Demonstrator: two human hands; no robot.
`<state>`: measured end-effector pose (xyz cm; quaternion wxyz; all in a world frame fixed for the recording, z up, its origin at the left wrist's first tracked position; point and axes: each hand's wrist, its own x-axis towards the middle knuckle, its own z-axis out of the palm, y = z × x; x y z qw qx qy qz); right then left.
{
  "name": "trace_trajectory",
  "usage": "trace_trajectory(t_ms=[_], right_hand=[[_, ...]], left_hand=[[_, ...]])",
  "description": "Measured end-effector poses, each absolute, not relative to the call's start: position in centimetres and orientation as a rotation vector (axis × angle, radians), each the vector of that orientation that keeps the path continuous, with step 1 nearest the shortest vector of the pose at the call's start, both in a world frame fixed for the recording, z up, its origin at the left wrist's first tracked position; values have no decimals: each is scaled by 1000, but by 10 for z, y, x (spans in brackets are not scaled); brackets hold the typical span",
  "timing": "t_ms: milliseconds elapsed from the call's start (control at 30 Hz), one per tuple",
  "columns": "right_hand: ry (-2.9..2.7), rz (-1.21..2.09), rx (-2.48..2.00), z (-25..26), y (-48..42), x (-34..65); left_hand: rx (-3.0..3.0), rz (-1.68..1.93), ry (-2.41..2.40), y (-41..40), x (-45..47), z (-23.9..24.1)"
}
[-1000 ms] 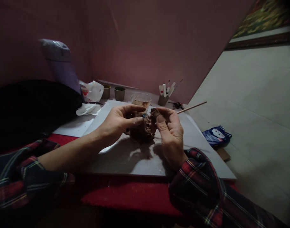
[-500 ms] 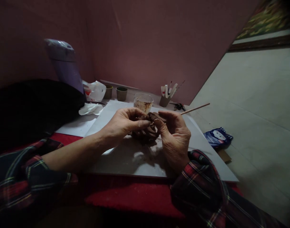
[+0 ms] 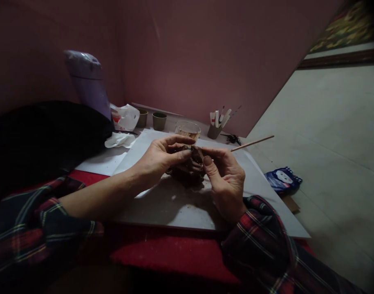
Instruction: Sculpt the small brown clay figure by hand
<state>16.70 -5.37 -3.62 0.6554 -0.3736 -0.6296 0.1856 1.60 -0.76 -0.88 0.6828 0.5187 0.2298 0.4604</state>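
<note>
A dark brown lump of clay (image 3: pixel 187 173) with a layered, uneven surface sits on a white board (image 3: pixel 187 212) in front of me. My left hand (image 3: pixel 162 157) grips the clay from the left, its thumb pressed on the near side and its fingers curved over the top. On the other side, my right hand (image 3: pixel 225 175) pinches the clay's upper right part between thumb and fingers. Beyond the right knuckles a thin wooden stick (image 3: pixel 252 143) juts out to the right; its near end is hidden. Behind the clay stands a clear, brown-stained cup (image 3: pixel 188 128).
At the back are small pots (image 3: pixel 159 121), a holder with white pens and brushes (image 3: pixel 215 130), and a crumpled plastic bag (image 3: pixel 125 117). Left are a tissue (image 3: pixel 119 140), a purple flask (image 3: pixel 90 85) and a black cloth-like heap (image 3: pixel 48 139). A blue packet (image 3: pixel 283 179) lies right.
The view has shifted slightly. My left fingers have straightened a little over the clay, and my right thumb has shifted along the clay's upper right part. Both hands stay on it.
</note>
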Motion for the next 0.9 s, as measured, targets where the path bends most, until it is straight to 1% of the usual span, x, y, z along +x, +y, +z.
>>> trace_trajectory(t_ms=[133, 267, 367, 567, 900], right_hand=[[-1545, 438, -858, -38, -52, 169], [-1631, 324, -919, -42, -49, 169], [-1587, 326, -952, -45, -48, 168], [-1498, 383, -878, -45, -48, 170], [-1528, 395, -873, -44, -46, 172]], left_hand=[[1180, 1030, 486, -5, 15, -12], [1166, 1052, 467, -2, 15, -14], [1183, 1050, 477, -2, 14, -13], [1265, 1030, 408, -4, 13, -9], [1376, 1087, 410, -3, 12, -8]])
